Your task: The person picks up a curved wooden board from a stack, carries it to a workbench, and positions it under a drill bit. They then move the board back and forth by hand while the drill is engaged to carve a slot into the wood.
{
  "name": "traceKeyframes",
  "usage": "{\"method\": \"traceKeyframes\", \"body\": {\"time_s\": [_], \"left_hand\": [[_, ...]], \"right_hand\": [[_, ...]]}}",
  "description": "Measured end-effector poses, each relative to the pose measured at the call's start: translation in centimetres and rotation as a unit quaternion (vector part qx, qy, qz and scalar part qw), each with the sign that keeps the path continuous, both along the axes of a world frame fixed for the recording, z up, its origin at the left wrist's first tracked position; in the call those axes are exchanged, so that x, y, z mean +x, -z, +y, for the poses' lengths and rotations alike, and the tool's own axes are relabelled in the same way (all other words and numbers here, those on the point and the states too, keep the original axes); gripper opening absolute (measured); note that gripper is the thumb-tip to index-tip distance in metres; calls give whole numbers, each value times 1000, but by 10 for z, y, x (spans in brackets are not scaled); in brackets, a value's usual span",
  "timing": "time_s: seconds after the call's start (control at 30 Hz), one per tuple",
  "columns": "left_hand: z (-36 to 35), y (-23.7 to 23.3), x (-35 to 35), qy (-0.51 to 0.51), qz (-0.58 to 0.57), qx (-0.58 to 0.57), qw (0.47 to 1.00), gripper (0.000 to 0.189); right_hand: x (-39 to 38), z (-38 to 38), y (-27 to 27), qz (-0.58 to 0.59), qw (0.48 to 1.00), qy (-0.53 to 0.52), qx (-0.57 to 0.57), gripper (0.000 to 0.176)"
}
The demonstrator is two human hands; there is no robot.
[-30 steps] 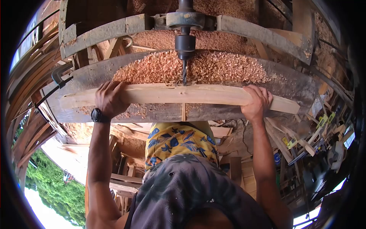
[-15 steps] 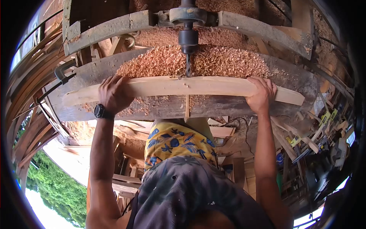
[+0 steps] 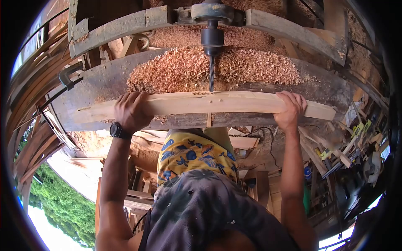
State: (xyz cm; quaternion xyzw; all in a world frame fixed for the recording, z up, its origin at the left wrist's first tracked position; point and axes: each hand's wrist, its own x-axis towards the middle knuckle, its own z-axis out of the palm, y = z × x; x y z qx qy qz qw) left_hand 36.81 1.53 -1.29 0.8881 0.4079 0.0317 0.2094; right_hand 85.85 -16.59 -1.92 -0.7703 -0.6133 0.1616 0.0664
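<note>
A long pale wooden piece (image 3: 213,103) lies crosswise on the dark work table (image 3: 96,83). My left hand (image 3: 131,109) wraps round its left part, with a black watch on the wrist. Round its right part my right hand (image 3: 290,109) is closed. The dark drill bit (image 3: 211,74) hangs from a black chuck (image 3: 212,38), its tip at the far edge of the wood near the middle. Small marks show on the wood just below the tip. Behind the piece, wood shavings (image 3: 176,69) are heaped on both sides of the bit.
A curved wooden beam (image 3: 121,28) crosses behind the drill. A metal clamp (image 3: 67,79) grips the table's left side. Wooden strips (image 3: 37,96) are stacked at far left. Tools and yellow-green clamps (image 3: 358,129) lie at right, with a cable (image 3: 272,146) below the table.
Both hands and the wooden piece have shifted toward my body and slightly right. The bit's tip now shows clear of the wood's far edge, and the whole drill appears a little further right.
</note>
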Motion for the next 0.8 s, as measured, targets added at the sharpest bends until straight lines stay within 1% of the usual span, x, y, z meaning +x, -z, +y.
{"method": "traceKeyframes", "body": {"time_s": [0.17, 0.43, 0.5, 0.63, 0.7, 0.8], "left_hand": [[4, 0, 3, -1, 2, 1, 1000, 41], [3, 1, 4, -15, 21, 5, 1000, 41], [3, 4, 2, -4, 13, 12, 1000, 38], [5, 2, 4, -6, 25, 6, 1000, 37], [4, 0, 5, -18, 46, -7, 999, 43], [8, 1, 4, -26, 45, -4, 999, 43]], "right_hand": [[5, 7, 1, -7, 1000, -16, 4, 42], [6, 9, 4, -9, 1000, -8, -9, 42], [5, 11, 3, -6, 1000, -7, -11, 42], [7, 12, 3, -6, 1000, -5, -17, 42], [7, 16, 2, -7, 1000, -6, -15, 42], [10, 29, 5, -10, 1000, -13, -12, 43]]}}
